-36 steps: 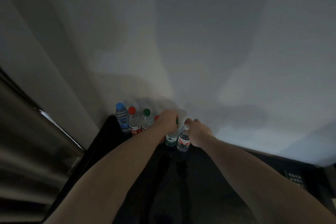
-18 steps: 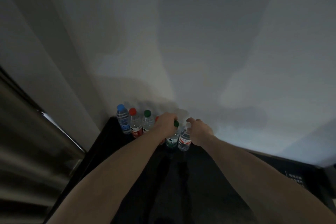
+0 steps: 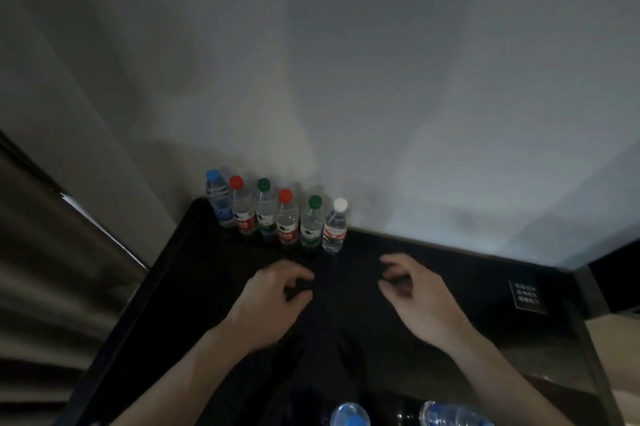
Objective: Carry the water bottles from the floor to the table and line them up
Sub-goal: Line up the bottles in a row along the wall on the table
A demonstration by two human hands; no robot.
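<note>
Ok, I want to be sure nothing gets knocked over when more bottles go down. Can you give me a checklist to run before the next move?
1. Left hand free: ok, fingers loosely curled, holding nothing.
2. Right hand free: ok, holding nothing.
3. Row of six bottles upright along the wall: ok.
4. Bare space on the black table right of the white-capped bottle: ok.
5. Hands apart from the row: ok, a gap shows.
6. More bottles to fetch: ok, two show at the lower edge, one blue-capped, the other with its cap out of view; whether they are on the floor, cannot tell.
</note>
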